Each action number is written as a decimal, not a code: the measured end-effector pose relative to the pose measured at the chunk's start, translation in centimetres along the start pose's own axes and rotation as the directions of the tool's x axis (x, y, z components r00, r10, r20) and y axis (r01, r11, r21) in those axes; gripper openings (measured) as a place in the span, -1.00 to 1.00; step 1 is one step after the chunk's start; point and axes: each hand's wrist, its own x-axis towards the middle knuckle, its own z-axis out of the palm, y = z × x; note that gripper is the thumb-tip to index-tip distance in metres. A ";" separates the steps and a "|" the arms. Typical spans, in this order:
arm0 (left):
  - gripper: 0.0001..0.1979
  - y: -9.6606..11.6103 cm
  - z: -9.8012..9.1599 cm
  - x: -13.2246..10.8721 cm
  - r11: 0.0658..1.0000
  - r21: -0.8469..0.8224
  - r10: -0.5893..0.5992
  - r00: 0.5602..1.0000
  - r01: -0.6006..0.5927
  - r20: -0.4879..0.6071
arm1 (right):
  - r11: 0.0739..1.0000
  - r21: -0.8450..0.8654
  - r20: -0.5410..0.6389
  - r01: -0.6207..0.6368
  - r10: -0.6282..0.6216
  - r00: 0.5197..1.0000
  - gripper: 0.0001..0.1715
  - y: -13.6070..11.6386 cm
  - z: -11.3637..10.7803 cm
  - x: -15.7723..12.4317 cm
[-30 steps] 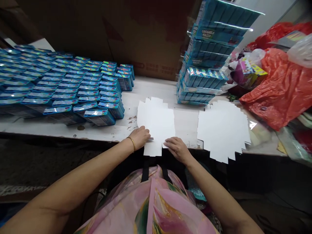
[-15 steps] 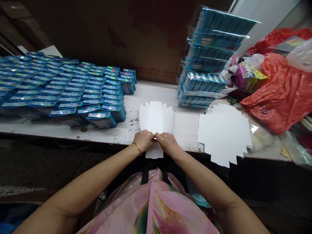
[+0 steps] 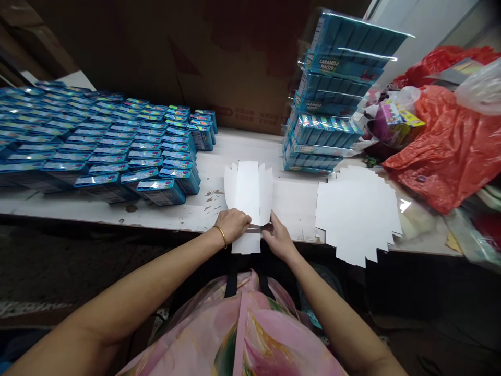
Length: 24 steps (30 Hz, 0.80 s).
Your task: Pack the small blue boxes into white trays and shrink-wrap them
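A white die-cut carton blank (image 3: 248,190) lies on the table in front of me, its side panels folded partway up and its near flap (image 3: 246,244) jutting over the table's front edge. My left hand (image 3: 234,223) is closed on the carton's near left corner, fingertips pinching a tab there. At the near right corner, my right hand (image 3: 277,236) grips the card too, its thumb and fingers on either side of a folded tab. Part of the tabs is hidden by the fingers.
Rows of small blue boxes (image 3: 162,190) fill the left of the table. A stack of wrapped blue display packs (image 3: 319,141) stands at the back right. Flat white carton blanks (image 3: 356,214) overhang the front edge, beside red plastic bags (image 3: 438,151). A large brown cardboard box (image 3: 188,57) stands behind.
My right hand has moved slightly right, away from my left hand, and its fingers have spread around the right corner tab. The carton's right side panel stands more upright.
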 end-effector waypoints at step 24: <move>-0.68 0.6 -2.9 2.3 0.980 -0.166 0.144 0.964 -0.108 0.222 | 0.852 -0.473 0.076 0.225 -0.215 0.974 -0.58 -1.1 0.8 -1.7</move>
